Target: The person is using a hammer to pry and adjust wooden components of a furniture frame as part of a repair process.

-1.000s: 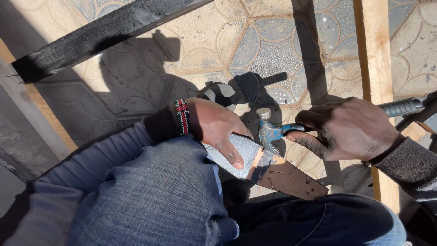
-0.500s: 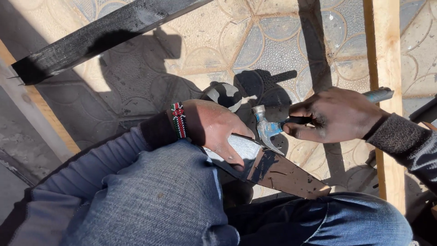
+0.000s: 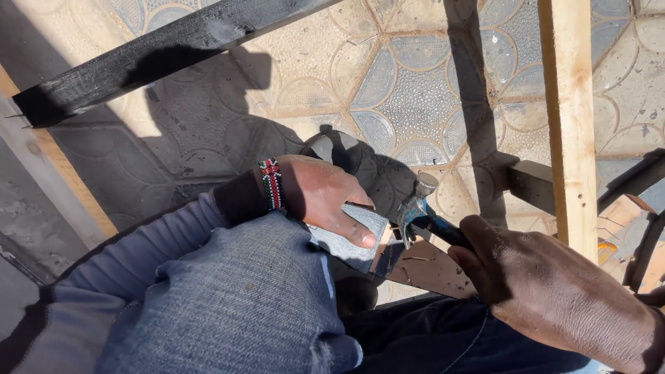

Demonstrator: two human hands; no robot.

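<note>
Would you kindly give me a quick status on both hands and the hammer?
Left hand pressing grey block down. Right hand gripping hammer, claw end at brown board. Nothing blocking.

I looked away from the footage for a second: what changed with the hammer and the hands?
The right hand slid up the hammer toward its head and dropped lower. The left hand stayed pressed on the grey piece, and the wooden strip stayed put.
</note>
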